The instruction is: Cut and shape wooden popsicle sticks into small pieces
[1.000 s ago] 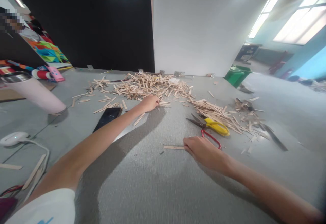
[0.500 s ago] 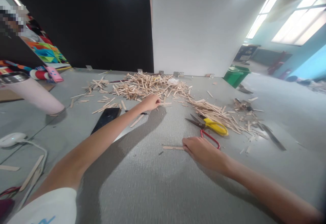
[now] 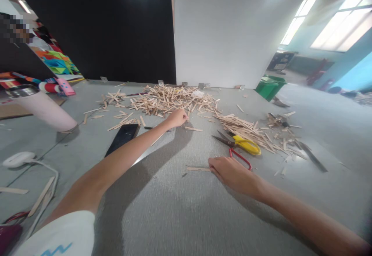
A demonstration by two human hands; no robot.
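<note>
My left hand [image 3: 178,118] reaches far across the grey table [image 3: 180,213] to the near edge of a big heap of wooden sticks [image 3: 171,99]. Its fingers are curled together in a pinch at the heap, and what they grip is hidden. A loose stick [image 3: 193,129] lies just right of that hand. My right hand [image 3: 232,174] rests on the table close to me, fingers closed on the right end of a single flat wooden stick [image 3: 198,168].
Yellow-and-red scissors [image 3: 240,144] lie just beyond my right hand, beside a second spread of sticks [image 3: 250,128]. A black phone [image 3: 122,138] lies under my left forearm. A pink tumbler [image 3: 40,108] and white device [image 3: 16,159] stand at left. A green bin [image 3: 269,86] stands far right.
My left hand has shifted a little right and forward along the heap's edge, and a loose stick now lies beside it. My right hand has stayed on its stick.
</note>
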